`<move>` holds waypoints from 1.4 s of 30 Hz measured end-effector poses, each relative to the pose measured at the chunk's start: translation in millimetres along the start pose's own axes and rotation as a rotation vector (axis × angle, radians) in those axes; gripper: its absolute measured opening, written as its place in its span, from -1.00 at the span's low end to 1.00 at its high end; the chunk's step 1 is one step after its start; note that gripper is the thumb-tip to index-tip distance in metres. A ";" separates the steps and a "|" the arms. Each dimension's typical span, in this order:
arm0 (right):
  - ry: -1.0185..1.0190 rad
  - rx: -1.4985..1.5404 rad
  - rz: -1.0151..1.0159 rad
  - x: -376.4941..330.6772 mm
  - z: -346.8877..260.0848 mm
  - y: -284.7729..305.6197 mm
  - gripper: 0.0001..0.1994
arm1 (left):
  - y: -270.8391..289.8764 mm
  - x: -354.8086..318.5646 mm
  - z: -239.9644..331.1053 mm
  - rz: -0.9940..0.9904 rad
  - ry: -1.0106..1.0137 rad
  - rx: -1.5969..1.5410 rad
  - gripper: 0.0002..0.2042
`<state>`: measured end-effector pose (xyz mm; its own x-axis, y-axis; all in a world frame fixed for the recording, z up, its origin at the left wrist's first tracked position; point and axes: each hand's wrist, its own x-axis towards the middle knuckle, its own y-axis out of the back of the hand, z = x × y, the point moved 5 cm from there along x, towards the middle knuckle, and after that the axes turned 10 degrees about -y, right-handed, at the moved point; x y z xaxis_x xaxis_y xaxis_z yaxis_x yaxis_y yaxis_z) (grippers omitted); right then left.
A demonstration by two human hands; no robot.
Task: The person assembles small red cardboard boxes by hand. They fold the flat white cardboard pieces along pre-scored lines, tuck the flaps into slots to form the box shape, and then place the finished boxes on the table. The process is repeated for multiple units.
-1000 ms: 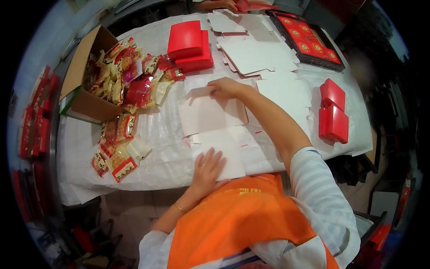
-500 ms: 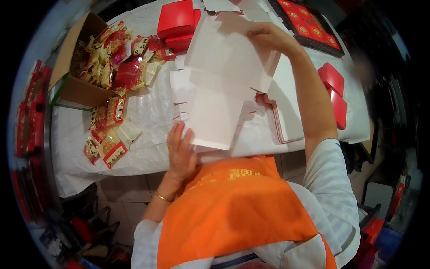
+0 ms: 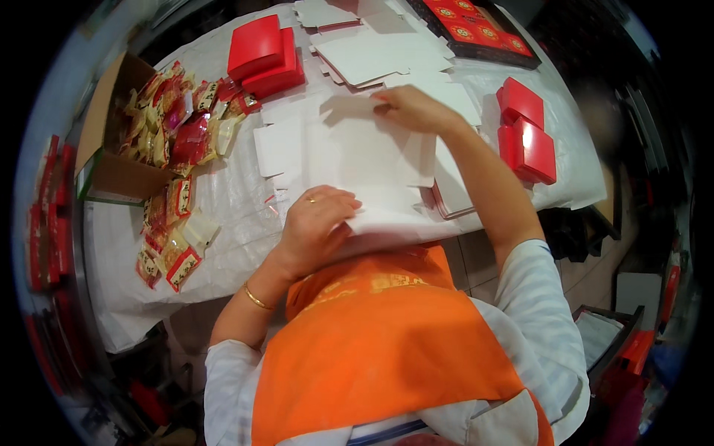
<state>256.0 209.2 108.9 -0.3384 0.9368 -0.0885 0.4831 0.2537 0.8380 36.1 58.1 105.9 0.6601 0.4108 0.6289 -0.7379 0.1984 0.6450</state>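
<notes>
A white cardboard box blank (image 3: 362,163) lies in front of me at the table's near edge, its far flap raised. My right hand (image 3: 416,110) pinches that far flap between thumb and fingers. At the near edge, my left hand (image 3: 316,223) has its fingers bent together over the cardboard and grips it; its fingertips are partly hidden. Under and behind the blank are more flat white cardboard blanks (image 3: 379,56). Beside my right forearm, a stack of blanks (image 3: 452,186) shows reddish edges.
At left, a brown carton (image 3: 123,160) lies on its side, with wrapped snack packets (image 3: 178,123) spilling onto the white-covered table (image 3: 230,253). Red boxes (image 3: 264,56) stand at the back left, more red boxes (image 3: 526,134) at right. A patterned red-and-black box (image 3: 476,30) lies at the far right.
The blank, held up in my right hand before, is now lower and flatter on the table. My left hand has moved up and right onto its near edge. My head view has shifted slightly.
</notes>
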 end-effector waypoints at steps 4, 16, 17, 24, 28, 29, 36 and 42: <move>-0.054 0.132 -0.161 -32.2 -11.2 -17.1 -0.60 | -10.9 -20.4 -11.2 0.174 0.417 -0.143 -0.90; 0.089 0.204 -0.249 -36.6 -31.2 -58.0 -0.47 | -16.4 -25.2 8.6 0.004 0.481 -0.041 -0.79; 0.062 0.204 -0.270 -35.5 -31.2 -62.0 -0.50 | -18.2 -28.3 5.3 0.049 0.592 -0.130 -0.78; 0.105 0.208 -0.394 -34.6 -31.0 -78.0 -0.59 | -32.9 -26.7 -1.0 0.283 0.667 -0.497 -0.55; 0.087 0.130 -0.430 -44.7 -39.6 -70.8 -0.62 | -38.7 -37.7 -13.9 0.266 0.710 -0.474 -0.62; 0.075 0.166 -0.442 -47.3 -39.8 -68.2 -0.63 | -39.3 -41.5 -15.2 0.294 0.705 -0.459 -0.65; 0.151 0.303 -0.373 -68.7 -40.9 -59.0 -0.69 | -45.2 -65.3 -15.7 0.357 0.877 -0.489 -0.77; 0.133 0.469 -0.253 -83.6 -43.1 -72.2 -0.70 | -57.8 -72.6 -9.4 0.640 0.956 -0.827 -0.75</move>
<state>214.6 102.2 79.0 -0.5750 0.8019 -0.1620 0.6714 0.5757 0.4666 29.5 25.2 18.9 0.0833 0.9959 -0.0360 -0.9572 0.0699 -0.2809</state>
